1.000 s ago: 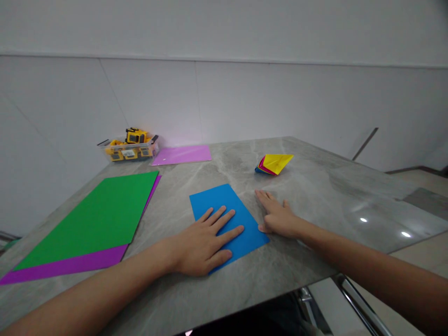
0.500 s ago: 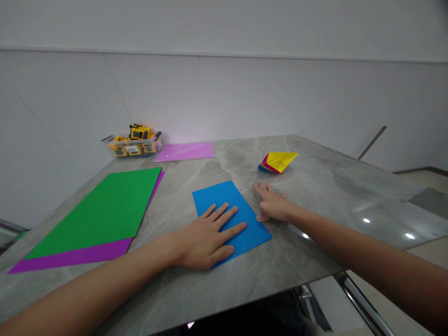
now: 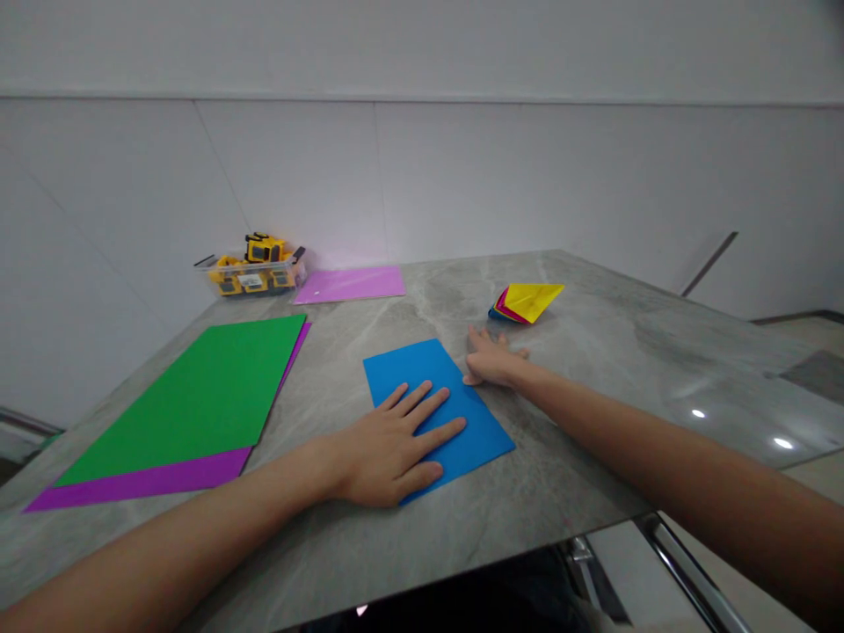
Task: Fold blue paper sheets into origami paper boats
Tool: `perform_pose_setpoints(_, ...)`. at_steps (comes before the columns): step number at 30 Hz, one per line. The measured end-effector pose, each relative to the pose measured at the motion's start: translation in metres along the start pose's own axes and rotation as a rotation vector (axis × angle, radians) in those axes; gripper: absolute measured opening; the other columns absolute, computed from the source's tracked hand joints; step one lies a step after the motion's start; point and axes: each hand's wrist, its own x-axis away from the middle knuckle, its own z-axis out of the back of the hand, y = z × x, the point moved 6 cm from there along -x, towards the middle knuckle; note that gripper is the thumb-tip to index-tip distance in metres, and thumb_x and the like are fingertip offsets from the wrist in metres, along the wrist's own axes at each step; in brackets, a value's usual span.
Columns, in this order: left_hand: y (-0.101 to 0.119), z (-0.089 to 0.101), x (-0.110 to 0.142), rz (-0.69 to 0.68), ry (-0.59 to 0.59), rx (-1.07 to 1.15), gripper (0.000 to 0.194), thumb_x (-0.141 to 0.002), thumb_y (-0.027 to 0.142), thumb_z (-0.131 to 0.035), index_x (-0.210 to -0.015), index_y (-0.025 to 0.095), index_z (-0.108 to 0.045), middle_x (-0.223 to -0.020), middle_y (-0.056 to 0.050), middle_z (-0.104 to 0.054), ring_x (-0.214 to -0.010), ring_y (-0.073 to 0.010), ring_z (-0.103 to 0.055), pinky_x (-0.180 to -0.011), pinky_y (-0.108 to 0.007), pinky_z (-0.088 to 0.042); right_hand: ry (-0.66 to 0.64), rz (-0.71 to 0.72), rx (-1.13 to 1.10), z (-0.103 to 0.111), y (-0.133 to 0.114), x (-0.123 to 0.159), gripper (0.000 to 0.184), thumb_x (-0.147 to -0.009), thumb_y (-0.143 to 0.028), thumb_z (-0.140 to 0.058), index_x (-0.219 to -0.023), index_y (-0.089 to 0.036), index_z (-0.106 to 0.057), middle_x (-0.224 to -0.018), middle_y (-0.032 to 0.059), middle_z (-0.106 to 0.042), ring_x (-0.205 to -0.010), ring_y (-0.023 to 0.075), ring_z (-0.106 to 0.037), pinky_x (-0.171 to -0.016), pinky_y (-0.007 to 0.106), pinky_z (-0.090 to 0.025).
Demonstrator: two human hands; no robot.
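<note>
A blue paper sheet [image 3: 428, 374] lies on the grey marble table [image 3: 593, 352] in front of me. My left hand [image 3: 389, 448] rests flat on its near left part, fingers spread and open. My right hand [image 3: 491, 360] lies palm down on the table at the sheet's far right edge, fingers stretched out and open, touching or almost touching the paper. Just beyond it sit folded paper shapes [image 3: 524, 301], yellow on top with red and blue beneath.
A green sheet [image 3: 198, 387] lies over a purple sheet [image 3: 145, 479] at the left. A pink sheet [image 3: 349, 283] and a clear box of yellow toy vehicles [image 3: 254, 268] sit at the back by the wall. The table's front edge is near me.
My right hand has slid away from me along the blue sheet's right edge, from its near corner towards its far corner. My left hand has stayed flat on the sheet.
</note>
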Motion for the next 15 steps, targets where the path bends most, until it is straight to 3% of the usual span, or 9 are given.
perform_pose_setpoints(8, 0.003, 0.004, 0.0, 0.02, -0.017, -0.002, 0.06, -0.098, 0.052, -0.028, -0.152, 0.029, -0.015, -0.159, -0.009, -0.001, -0.144, -0.0355, 0.001, -0.114, -0.061, -0.008, 0.015, -0.08, -0.05, 0.006, -0.017, -0.025, 0.11, -0.071, -0.039, -0.073, -0.153, -0.029, 0.0, -0.16, 0.0146, -0.003, -0.14, 0.0501, 0.002, -0.102, 0.073, -0.012)
perform_pose_setpoints(15, 0.002, 0.005, 0.0, 0.006, 0.008, 0.011, 0.06, -0.097, 0.052, -0.029, -0.152, 0.029, -0.016, -0.159, -0.008, -0.002, -0.144, -0.0358, -0.002, -0.113, -0.062, -0.009, 0.016, -0.125, -0.06, 0.007, -0.027, -0.052, 0.11, -0.071, -0.048, -0.071, -0.152, -0.033, 0.001, -0.16, 0.0121, -0.004, -0.139, 0.0528, 0.001, -0.101, 0.074, -0.014)
